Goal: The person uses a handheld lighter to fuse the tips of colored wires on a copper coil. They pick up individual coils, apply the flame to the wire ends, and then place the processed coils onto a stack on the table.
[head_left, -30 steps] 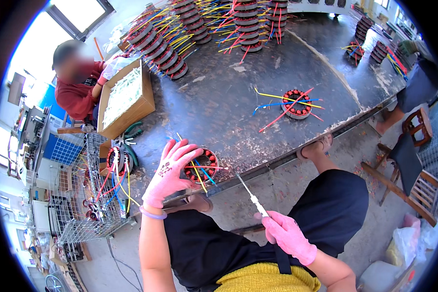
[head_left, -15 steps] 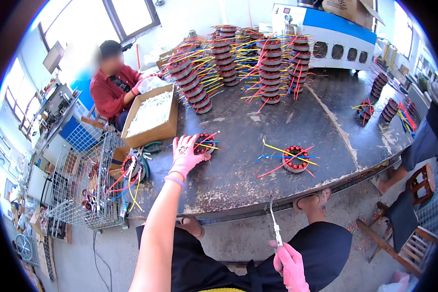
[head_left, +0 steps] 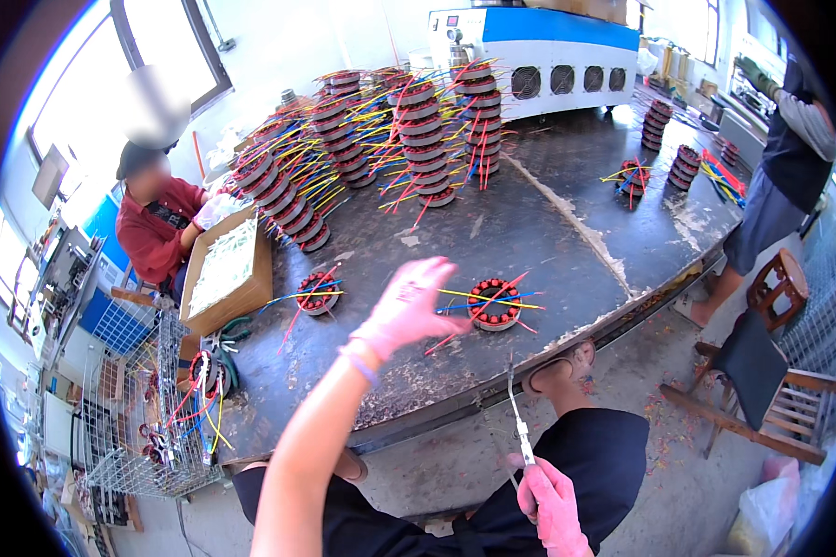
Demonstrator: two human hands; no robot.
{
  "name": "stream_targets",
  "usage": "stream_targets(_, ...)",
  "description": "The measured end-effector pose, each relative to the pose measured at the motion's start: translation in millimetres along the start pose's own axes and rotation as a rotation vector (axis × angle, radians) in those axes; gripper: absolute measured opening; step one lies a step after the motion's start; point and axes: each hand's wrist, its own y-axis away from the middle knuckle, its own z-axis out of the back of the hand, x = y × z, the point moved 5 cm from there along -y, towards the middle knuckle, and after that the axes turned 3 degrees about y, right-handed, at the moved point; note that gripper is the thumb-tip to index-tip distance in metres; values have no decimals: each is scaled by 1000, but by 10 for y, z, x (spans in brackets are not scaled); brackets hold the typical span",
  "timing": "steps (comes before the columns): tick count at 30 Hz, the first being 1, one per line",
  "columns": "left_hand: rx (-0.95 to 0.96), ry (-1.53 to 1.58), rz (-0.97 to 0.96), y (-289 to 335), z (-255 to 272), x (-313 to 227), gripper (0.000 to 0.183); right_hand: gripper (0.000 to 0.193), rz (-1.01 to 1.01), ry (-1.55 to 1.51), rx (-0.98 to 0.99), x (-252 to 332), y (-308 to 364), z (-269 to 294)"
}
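My left hand, in a pink glove, reaches over the table with fingers spread and nothing in its grasp. Its fingertips come close to a motor stator, a grey ring with red windings and red, yellow and blue wires; I cannot tell whether they touch. Another stator lies to the left of that hand, wires sticking out. My right hand, also gloved in pink, is closed around a slim tool with a white section and a long, bent metal tip. The tool points up in front of the table's front edge.
Tall stacks of stators stand at the back. On the left are a cardboard box of white pieces, pliers and a wire basket. A co-worker sits there; another person stands right, near a chair.
My left hand has let go of the left stator and moved right toward the other one. My right hand still holds the tool. The whole view has turned to the right.
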Motion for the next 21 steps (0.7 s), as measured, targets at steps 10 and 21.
stream_targets(10, -3, 116, 55, 27, -250, -115, 95, 40, 3, 103, -54, 10, 212, 7)
stream_targets(21, 20, 25, 419, 2226, 848, 293, 93, 39, -186, 120, 294, -417, 111, -765)
